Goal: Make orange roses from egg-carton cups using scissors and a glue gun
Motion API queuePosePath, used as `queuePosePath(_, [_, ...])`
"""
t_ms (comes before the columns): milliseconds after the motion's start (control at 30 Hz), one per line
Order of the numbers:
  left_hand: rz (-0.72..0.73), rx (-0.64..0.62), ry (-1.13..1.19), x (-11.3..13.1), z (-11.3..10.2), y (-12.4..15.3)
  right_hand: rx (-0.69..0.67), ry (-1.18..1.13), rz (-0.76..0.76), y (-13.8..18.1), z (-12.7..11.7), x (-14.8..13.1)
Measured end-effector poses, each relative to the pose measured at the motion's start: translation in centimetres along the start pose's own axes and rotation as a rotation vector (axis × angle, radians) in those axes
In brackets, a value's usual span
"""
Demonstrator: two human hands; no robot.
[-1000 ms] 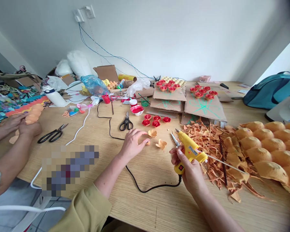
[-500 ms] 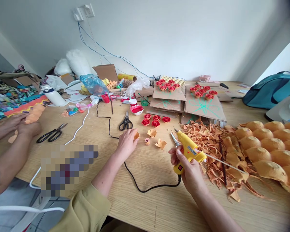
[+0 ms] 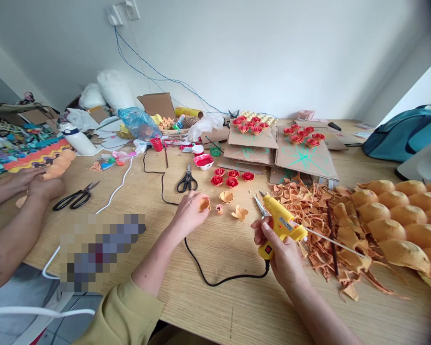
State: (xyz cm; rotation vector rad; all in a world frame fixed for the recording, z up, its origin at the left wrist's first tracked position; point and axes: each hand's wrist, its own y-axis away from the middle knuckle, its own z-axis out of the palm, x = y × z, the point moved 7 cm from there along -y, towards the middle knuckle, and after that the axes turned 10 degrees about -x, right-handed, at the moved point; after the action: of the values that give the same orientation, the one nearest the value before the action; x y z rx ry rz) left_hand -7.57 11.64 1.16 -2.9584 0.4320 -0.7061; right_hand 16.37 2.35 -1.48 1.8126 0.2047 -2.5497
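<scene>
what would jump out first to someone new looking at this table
The yellow glue gun in the right hand probably stands out first, in the foreground. Farther back, two clusters of red roses sit on cardboard sheets. At the right, a large orange egg tray lies beside a heap of orange scraps.

The glue gun (image 3: 283, 218) is smooth plastic with a slight sheen from here. The cup (image 3: 204, 205) looks like matt paper pulp; so does the egg tray (image 3: 387, 214), rougher and bumpy. The table (image 3: 233, 268) shows smooth wood grain. Over there, the cardboard (image 3: 290, 163) is dull, the scissors (image 3: 187, 180) have metal blades, the paint (image 3: 203, 160) looks glossy, and the blue bag (image 3: 138, 122) is thin, crinkled plastic.
</scene>
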Motion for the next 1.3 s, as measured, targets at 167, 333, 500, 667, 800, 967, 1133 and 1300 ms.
queuePosePath(167, [-0.001, 0.07, 0.063, 0.8, -1.5, 0.1, -0.017, -0.01, 0.012, 0.0, 0.2, 0.2])
queuePosePath(333, [0.026, 0.222, 0.425, 0.7, -3.3, 0.3, -0.061, 0.033, -0.001, 0.2, 0.6, 0.0])
queuePosePath(500, [0.044, 0.238, 1.04, 0.2, -4.0, 0.2, -0.172, 0.223, -0.04, 0.6, 1.6, -0.9])
queuePosePath(667, [0.045, -0.043, 1.357, 1.8, -2.3, 0.2, -0.295, 0.305, -0.041, 0.9, 2.9, -1.3])
queuePosePath(800, [0.075, -0.223, 1.323, 3.5, -1.2, 0.7, -0.296, 0.298, -0.044, 0.8, 2.9, -1.3])
queuePosePath(967, [0.116, -0.419, 1.318, 4.8, 0.3, 1.4, -0.267, 0.306, -0.075, 0.7, 2.6, -1.4])
queuePosePath(1133, [0.132, -0.496, 1.388, 5.5, 1.4, 1.7, -0.321, 0.366, -0.073, 1.1, 3.2, -1.7])
queuePosePath(1300, [0.151, -0.48, 1.384, 5.8, 1.2, 1.7, -0.332, 0.405, -0.024, 1.5, 3.3, -1.4])
